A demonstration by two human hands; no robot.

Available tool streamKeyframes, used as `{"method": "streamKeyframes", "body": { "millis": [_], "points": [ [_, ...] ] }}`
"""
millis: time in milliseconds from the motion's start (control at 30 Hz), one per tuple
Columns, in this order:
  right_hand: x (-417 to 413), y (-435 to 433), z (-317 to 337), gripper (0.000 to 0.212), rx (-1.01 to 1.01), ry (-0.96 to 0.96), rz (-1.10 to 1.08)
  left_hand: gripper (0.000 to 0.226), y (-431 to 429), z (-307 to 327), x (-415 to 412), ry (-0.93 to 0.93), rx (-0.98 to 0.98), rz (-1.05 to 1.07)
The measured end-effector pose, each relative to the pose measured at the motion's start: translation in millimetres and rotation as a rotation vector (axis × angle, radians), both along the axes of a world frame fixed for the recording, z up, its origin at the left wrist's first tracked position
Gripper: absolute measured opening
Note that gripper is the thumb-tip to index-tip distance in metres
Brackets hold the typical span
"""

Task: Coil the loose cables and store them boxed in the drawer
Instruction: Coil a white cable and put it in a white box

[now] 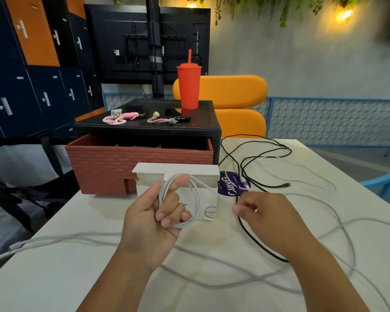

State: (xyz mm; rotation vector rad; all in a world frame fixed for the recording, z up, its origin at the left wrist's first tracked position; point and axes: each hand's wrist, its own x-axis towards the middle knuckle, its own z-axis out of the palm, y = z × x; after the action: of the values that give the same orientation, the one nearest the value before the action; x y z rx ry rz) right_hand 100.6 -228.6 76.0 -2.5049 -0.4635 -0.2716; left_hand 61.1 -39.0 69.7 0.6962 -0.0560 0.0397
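My left hand (154, 218) holds a coil of white cable (193, 200) wound in several loops, thumb through the loops and fingers curled round them. Just behind the coil stands an open white box (178, 171) with its lid flap raised. My right hand (260, 213) hovers to the right with fingers curled; whether it pinches a strand I cannot tell. A black cable (254, 238) runs loose under that hand and loops across the white table (54, 278). Loose grey-white cables (212, 260) sprawl over the table. The brick-red drawer (113, 164) stands pulled open behind the box.
A black cabinet top (203, 124) above the drawer carries a red tumbler with straw (189, 88), pink cable ties (117, 119) and dark phones. A purple sticker (232, 185) lies right of the box. An orange chair stands behind, bags lie at the left.
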Motion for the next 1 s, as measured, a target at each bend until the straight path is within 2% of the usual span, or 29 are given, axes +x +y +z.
{"method": "streamKeyframes", "body": {
  "millis": [133,233,333,467,567,667,733,833,1000],
  "points": [
    [-12,14,3,0.032,-0.15,0.108,0.135,0.045,-1,-2,0,-0.052,0.02,0.002],
    [-17,24,2,0.036,-0.17,0.157,0.213,0.046,-5,-5,0,-0.091,0.154,0.032],
    [-19,26,2,0.033,-0.17,0.223,0.274,0.045,-13,-9,-3,-0.119,0.363,0.119],
    [-20,22,2,0.006,-0.118,0.328,0.364,0.022,-23,-17,-2,-0.206,0.667,0.194],
    [-20,21,2,0.023,-0.136,0.421,0.434,0.026,-26,-27,0,-0.308,0.941,0.306],
    [-21,20,4,0.016,-0.158,0.428,0.459,0.013,-27,-34,-1,-0.39,1.3,0.393],
    [-19,16,5,0.008,-0.131,0.404,0.434,0.011,-23,-37,1,-0.411,1.467,0.416],
    [-16,8,8,0.014,-0.003,0.336,0.358,0.023,-18,-39,5,-0.384,1.503,0.328],
    [-13,8,9,0.019,0.26,0.153,0.242,0.041,-22,-29,0,-0.201,1.133,0.12]
  ]
}}
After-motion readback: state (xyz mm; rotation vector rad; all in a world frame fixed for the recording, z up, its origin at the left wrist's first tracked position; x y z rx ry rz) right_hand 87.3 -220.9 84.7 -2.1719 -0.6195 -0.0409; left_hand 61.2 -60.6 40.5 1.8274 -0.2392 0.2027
